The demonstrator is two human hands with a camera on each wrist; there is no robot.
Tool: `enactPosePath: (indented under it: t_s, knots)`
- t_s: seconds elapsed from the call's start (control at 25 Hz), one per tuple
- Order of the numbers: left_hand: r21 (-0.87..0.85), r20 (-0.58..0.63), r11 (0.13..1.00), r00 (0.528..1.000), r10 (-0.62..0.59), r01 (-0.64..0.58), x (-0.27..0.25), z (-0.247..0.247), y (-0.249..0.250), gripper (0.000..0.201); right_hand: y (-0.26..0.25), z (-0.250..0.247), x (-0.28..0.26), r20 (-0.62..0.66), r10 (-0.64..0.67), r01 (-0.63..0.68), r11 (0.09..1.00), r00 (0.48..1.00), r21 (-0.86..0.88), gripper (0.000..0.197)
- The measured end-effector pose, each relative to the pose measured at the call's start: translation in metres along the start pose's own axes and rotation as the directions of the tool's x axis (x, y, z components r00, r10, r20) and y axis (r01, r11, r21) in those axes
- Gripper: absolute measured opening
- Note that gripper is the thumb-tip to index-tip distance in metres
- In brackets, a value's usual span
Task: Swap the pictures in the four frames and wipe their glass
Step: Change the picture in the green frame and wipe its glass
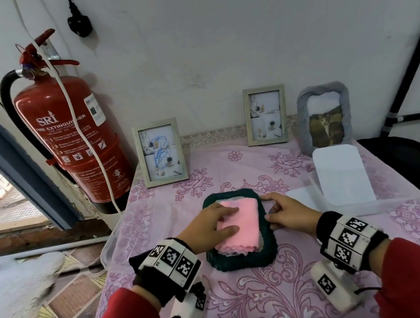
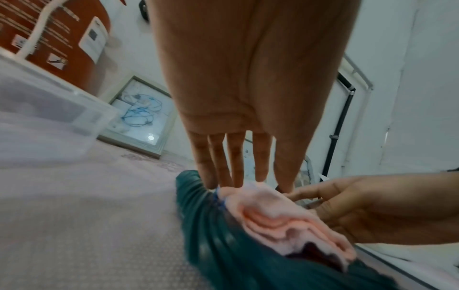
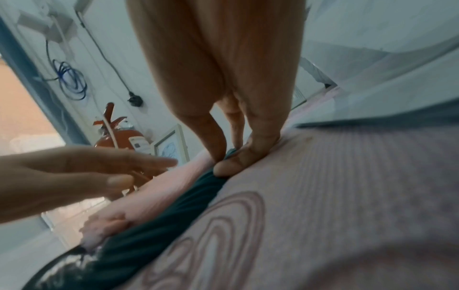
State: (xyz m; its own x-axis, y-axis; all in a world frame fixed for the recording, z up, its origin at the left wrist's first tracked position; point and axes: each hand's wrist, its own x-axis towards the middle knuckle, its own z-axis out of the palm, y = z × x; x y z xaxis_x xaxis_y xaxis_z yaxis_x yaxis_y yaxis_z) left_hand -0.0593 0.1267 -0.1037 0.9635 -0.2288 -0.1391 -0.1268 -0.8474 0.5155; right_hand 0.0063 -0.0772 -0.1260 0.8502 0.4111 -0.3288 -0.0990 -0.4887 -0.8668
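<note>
Against the wall off the tabletop's left edge hangs one red metal fire extinguisher with a black hose, a white cable trailing over it. The tabletop is covered in a pink cloth printed with mauve flowers and scrolls. Four frames are in sight. At the far left corner stands one pale wooden rectangular frame whose picture bears a blue scribble; a clear plastic lid lies at the left edge nearer the person. The left hand lies flat, fingers straight and slightly spread, pressing one folded pink fleecy cloth with a scalloped hem onto the glass of a dark green frame, ribbed and wavy-edged, which lies flat in the middle of the tabletop. The right hand steadies that frame's right rim, thumb and fingers pinching the ribbed edge. At the far edge, right of centre, stands a second pale wooden frame with a collage of pale room photographs. Beside it, at the far right corner, stands one grey ribbed frame with rounded corners, showing a cat. In front of it, along the right edge, sits one clear plastic box with white sheets around it.
</note>
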Motion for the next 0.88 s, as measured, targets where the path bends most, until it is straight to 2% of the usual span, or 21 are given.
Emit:
enactPosePath:
  t_s: [0.04, 0.12, 0.16, 0.2, 0.24, 0.28, 0.32, 0.4, 0.48, 0.56, 0.64, 0.8, 0.88]
  knots:
    - [-0.010, -0.030, 1.000, 1.000, 0.007, -0.007, -0.002, -0.004, -0.004, 0.064, -0.004, 0.000, -0.001, -0.006, 0.008, -0.008, 1.000, 1.000, -0.016, 0.056]
    - [0.027, -0.012, 0.999, 0.999, -0.036, 0.036, -0.006, -0.011, -0.015, 0.093, -0.013, 0.000, -0.004, -0.090, -0.112, 0.084, 0.960, 0.990, -0.268, 0.054]
    - [0.054, 0.047, 0.996, 0.996, -0.077, 0.075, -0.007, -0.013, -0.020, 0.106, -0.020, 0.003, -0.006, -0.110, -0.231, 0.168, 0.897, 0.967, -0.409, 0.052]
    - [0.089, 0.115, 0.990, 0.987, -0.116, 0.106, -0.007, -0.013, -0.023, 0.115, -0.027, 0.007, -0.008, -0.076, -0.344, 0.262, 0.825, 0.936, -0.501, 0.048]
    - [0.129, 0.163, 0.984, 0.976, -0.142, 0.122, -0.007, -0.012, -0.025, 0.120, -0.034, 0.014, -0.009, 0.008, -0.402, 0.336, 0.754, 0.916, -0.564, 0.047]
    - [0.162, 0.185, 0.978, 0.970, -0.158, 0.128, -0.005, -0.010, -0.026, 0.122, -0.037, 0.023, -0.008, 0.122, -0.397, 0.381, 0.681, 0.909, -0.625, 0.051]
    - [0.186, 0.191, 0.974, 0.967, -0.167, 0.131, -0.004, -0.008, -0.026, 0.123, -0.039, 0.032, -0.006, 0.224, -0.340, 0.395, 0.606, 0.913, -0.690, 0.059]
    - [0.205, 0.179, 0.970, 0.969, -0.168, 0.130, -0.003, -0.005, -0.026, 0.123, -0.035, 0.043, 0.001, 0.298, -0.230, 0.374, 0.485, 0.927, -0.791, 0.073]
    - [0.209, 0.165, 0.971, 0.974, -0.156, 0.120, -0.004, -0.003, -0.027, 0.123, -0.033, 0.045, 0.007, 0.271, -0.285, 0.381, 0.474, 0.919, -0.794, 0.062]
    - [0.241, 0.155, 0.965, 0.978, -0.139, 0.099, -0.005, -0.001, -0.026, 0.121, -0.034, 0.043, 0.009, 0.258, -0.351, 0.415, 0.511, 0.900, -0.753, 0.039]
    - [0.307, 0.149, 0.947, 0.979, -0.142, 0.091, -0.005, 0.000, -0.025, 0.120, -0.032, 0.044, 0.008, 0.290, -0.392, 0.473, 0.536, 0.873, -0.699, 0.025]
    - [0.401, 0.154, 0.910, 0.971, -0.182, 0.107, -0.006, 0.002, -0.027, 0.122, -0.012, 0.039, -0.012, 0.451, -0.485, 0.655, 0.443, 0.749, -0.612, 0.020]
    - [0.383, 0.168, 0.917, 0.968, -0.184, 0.108, -0.007, 0.001, -0.030, 0.122, -0.007, 0.025, -0.020, 0.487, -0.484, 0.678, 0.395, 0.727, -0.619, 0.025]
